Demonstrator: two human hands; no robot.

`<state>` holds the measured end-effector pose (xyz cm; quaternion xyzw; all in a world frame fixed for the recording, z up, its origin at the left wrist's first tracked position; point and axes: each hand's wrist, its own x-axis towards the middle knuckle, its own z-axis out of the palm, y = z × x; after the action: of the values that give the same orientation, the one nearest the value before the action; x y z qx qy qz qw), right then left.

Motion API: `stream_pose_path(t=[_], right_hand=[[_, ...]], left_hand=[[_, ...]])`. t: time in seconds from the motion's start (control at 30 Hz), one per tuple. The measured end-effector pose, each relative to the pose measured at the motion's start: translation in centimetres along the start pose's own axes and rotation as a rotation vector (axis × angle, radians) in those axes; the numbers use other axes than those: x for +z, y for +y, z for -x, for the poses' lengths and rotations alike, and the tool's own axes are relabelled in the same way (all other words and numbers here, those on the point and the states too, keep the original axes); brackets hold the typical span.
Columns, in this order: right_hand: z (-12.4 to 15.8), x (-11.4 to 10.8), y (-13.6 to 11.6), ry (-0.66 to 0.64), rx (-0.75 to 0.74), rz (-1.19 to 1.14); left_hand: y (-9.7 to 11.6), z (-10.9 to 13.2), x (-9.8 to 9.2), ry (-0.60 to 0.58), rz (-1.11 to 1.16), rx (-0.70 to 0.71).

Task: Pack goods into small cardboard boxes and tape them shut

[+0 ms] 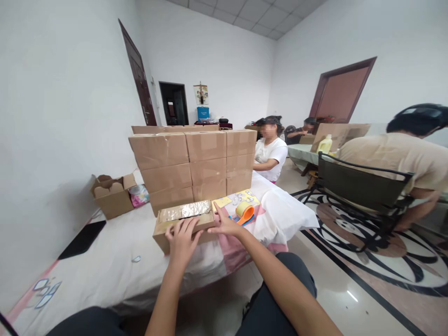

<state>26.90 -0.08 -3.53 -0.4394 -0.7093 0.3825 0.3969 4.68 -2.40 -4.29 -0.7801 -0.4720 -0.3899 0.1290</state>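
A small cardboard box [206, 237] lies on the covered table in front of me, its top partly open. Shiny silver wrapping [189, 210] shows along the back of the opening. My left hand [182, 237] rests on the near flap, fingers spread and bent over it. At the box's right end is my right hand [225, 224], index finger stretched upward and thumb against the near corner. Just right of that hand, a roll of tape [241, 208] sits on an orange tape dispenser [248, 214]. Inner contents below the flap are hidden.
Stacked closed cartons [208, 161] form a wall behind the box. An open carton [112, 198] and a black flat object [83, 239] lie left on the white tablecloth [122, 275]. A person in white [275, 156] sits beyond; another sits right on a chair [364, 182].
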Motion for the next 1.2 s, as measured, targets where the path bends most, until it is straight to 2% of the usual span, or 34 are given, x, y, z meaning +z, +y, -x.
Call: stream_pose_path(t=[0.1, 0.17, 0.27, 0.37, 0.43, 0.47, 0.57, 0.63, 0.7, 0.77, 0.87, 0.93, 1.0, 1.13, 1.2], right_hand=[[-0.5, 1.0, 1.0, -0.065, -0.046, -0.086], [-1.0, 1.7, 1.0, -0.045, -0.093, -0.105], [-0.6, 1.5, 0.0, 0.133, -0.162, -0.061], [0.9, -1.0, -2.5, 0.309, -0.218, 0.031], [1.9, -4.1, -4.6, 0.431, -0.214, 0.052], [2.4, -6.0, -5.5, 0.517, -0.199, 0.043], [3.9, -12.4, -6.6, 0.794, -0.171, 0.076], [5.3, -16.7, -5.0, 0.945, -0.144, 0.192], [7.1, -20.3, -1.7, 1.085, -0.064, 0.372], [9.0, -22.9, 2.6, 1.176, 0.087, 0.520], [10.2, -25.0, 8.7, 1.229, 0.288, 0.495], [9.1, -25.6, 11.2, 1.215, 0.339, 0.485], [6.5, -26.0, 12.4, 1.174, 0.377, 0.497], [-0.2, -27.0, 12.9, 1.089, 0.546, 0.467], [-2.6, -27.4, 12.8, 1.057, 0.619, 0.447]], left_hand=[[-0.9, 0.8, -0.1, 0.047, -0.010, 0.043], [-1.3, 1.1, -0.4, 0.078, -0.024, 0.074], [-0.9, 1.4, -0.9, 0.176, -0.064, 0.071], [0.5, 1.7, -1.0, 0.226, -0.094, 0.022], [1.4, 2.2, -0.4, 0.159, -0.087, -0.013], [1.7, 2.6, 0.1, 0.084, -0.074, -0.023], [2.1, 3.8, 2.1, -0.282, -0.029, -0.052], [2.3, 4.5, 3.6, -0.522, -0.036, -0.096], [2.4, 4.8, 4.6, -0.654, -0.069, -0.144], [2.5, 4.9, 5.3, -0.716, -0.099, -0.152], [2.3, 4.9, 5.9, -0.752, -0.131, -0.140], [2.0, 5.0, 6.2, -0.746, -0.140, -0.137], [1.6, 5.1, 6.4, -0.733, -0.127, -0.132], [1.4, 5.1, 6.7, -0.702, -0.027, -0.141], [1.4, 5.0, 6.6, -0.680, 0.065, -0.178]])
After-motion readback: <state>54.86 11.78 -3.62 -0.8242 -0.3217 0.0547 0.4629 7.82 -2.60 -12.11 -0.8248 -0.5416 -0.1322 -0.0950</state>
